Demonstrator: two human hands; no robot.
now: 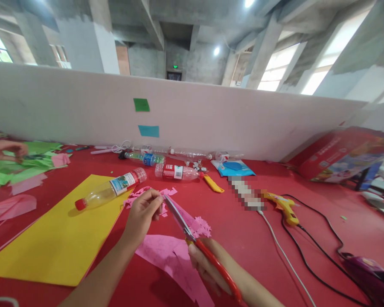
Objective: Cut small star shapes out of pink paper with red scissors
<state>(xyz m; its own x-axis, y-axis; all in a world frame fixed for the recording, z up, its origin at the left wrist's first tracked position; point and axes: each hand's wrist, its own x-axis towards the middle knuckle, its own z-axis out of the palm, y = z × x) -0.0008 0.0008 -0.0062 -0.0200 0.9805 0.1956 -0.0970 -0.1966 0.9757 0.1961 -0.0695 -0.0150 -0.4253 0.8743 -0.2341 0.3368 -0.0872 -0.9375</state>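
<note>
My right hand is wrapped around the red handles of a pair of scissors, whose blades point up and to the left. At the blade tips, my left hand pinches the end of a pink paper strip; the blades lie along this strip. Its far end, near the scissor pivot, has a jagged, fringed edge. Under my hands a larger pink sheet lies on the red table. Small pink paper scraps are scattered behind my left hand, which partly covers them.
On the left, a plastic bottle rests on yellow sheets. More bottles, a yellow cutter and a blue packet lie behind. A glue gun with cables is right. Another person's hand is over green paper.
</note>
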